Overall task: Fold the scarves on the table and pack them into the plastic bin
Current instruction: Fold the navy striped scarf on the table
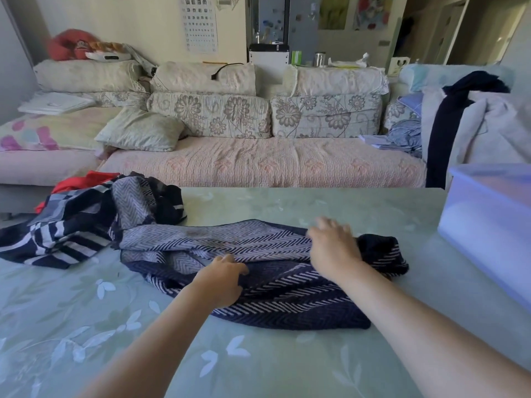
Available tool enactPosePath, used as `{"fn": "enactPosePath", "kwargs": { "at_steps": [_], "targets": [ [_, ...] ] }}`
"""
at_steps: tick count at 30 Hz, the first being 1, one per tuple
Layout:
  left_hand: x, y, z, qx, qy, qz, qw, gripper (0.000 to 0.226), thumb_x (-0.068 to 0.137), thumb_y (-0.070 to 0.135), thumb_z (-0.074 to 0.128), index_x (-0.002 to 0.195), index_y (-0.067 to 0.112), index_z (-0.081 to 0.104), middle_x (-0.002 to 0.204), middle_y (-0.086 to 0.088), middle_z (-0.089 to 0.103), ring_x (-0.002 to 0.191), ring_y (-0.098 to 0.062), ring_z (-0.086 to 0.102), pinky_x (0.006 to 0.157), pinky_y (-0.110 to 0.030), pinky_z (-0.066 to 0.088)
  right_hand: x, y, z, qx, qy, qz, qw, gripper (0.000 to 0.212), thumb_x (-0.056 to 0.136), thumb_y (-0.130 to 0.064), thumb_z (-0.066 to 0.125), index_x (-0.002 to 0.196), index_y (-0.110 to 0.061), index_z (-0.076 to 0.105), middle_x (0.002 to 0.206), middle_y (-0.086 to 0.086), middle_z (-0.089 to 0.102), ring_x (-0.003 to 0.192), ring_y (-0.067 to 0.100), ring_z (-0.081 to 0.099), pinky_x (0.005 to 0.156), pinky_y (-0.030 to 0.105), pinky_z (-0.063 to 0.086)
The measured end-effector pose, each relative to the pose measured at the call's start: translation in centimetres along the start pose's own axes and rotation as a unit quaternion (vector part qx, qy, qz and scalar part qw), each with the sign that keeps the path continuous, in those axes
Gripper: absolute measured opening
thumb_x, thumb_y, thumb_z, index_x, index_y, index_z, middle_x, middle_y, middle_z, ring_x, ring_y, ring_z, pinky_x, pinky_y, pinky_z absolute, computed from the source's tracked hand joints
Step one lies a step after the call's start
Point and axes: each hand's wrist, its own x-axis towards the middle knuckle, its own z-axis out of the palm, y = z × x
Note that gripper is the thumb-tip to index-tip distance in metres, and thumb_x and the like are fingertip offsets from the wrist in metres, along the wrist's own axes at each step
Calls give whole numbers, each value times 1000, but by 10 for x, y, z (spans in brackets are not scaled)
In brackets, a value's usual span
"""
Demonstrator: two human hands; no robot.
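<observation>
A navy and white herringbone scarf point(230, 242) lies stretched across the middle of the table point(258, 369), bunched into loose layers. My left hand point(221, 278) rests on its near layer with fingers curled into a fold of the cloth. My right hand point(333, 248) lies on the scarf's right part, fingers bent down over the fabric; the hand is a little blurred. A heap of other scarves point(86, 219), striped navy and white with a red one point(86, 180) behind, sits at the table's far left. The clear plastic bin point(488, 225) stands at the right edge.
A sofa point(258, 165) with floral cushions runs behind the table's far edge. Clothes, among them a dark garment point(448, 133), hang over the sofa's right end beyond the bin. The table wears a pale green leaf-patterned cover.
</observation>
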Motion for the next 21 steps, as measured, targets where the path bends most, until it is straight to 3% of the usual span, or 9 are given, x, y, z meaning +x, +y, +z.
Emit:
{"fn": "enactPosePath", "kwargs": {
  "at_steps": [3,5,8,9,11,13,16,19,21],
  "targets": [
    [2,1,4,-12,-7,22,1000,57,95,32,54,148,37,33,148,1,33,137,-27,32,107,-48,38,3,-18,21,116,-74,-151,979,64,99,-1,42,156,-28,29,167,2,10,152,23,15,117,45,26],
    [5,-1,4,-25,-12,21,999,59,96,34,53,150,32,31,150,0,32,138,-27,31,109,-47,37,8,-19,36,121,-123,-165,971,76,100,2,40,157,-42,16,167,-4,9,149,25,23,113,44,33],
    [10,-3,3,-32,6,12,999,50,100,39,48,148,27,37,147,-1,37,135,-27,35,106,-48,40,16,-13,47,104,-123,-165,973,68,100,2,43,150,-44,37,144,0,46,129,32,46,97,39,43],
    [12,-4,2,-28,10,9,1000,49,100,38,48,147,26,38,145,-2,38,134,-27,37,105,-48,41,19,-10,48,104,-129,-160,973,67,98,6,44,146,-40,46,133,3,50,124,34,49,94,39,45],
    [15,-5,2,-12,10,2,1000,50,99,36,52,146,24,39,144,-4,38,133,-27,36,104,-48,42,21,-3,43,126,-145,-144,971,68,91,15,41,136,-33,60,134,9,51,123,35,53,97,41,47],
    [18,-3,0,0,7,-3,1000,54,98,35,55,147,20,38,145,-5,36,135,-28,34,105,-47,41,18,7,36,115,-117,-104,981,58,89,12,47,125,-28,69,131,7,56,117,31,59,93,37,49],
    [21,0,-3,22,16,-10,1000,54,96,35,57,145,18,41,143,-7,40,133,-29,37,105,-44,41,13,32,21,-27,-67,30,997,31,92,1,52,115,-12,68,115,7,57,103,31,63,79,33,48],
    [23,3,-5,68,33,-9,997,45,95,35,57,137,21,48,132,-8,50,123,-29,46,96,-41,46,7,65,2,-120,-130,214,961,35,88,-7,59,120,-17,67,121,3,61,109,24,61,74,32,44],
    [23,8,-7,101,55,1,993,33,94,29,56,126,21,55,121,-6,58,114,-28,53,89,-38,46,4,76,1,-147,-191,263,934,37,86,-10,61,122,-19,66,124,2,61,112,23,58,74,32,42]
  ]
}}
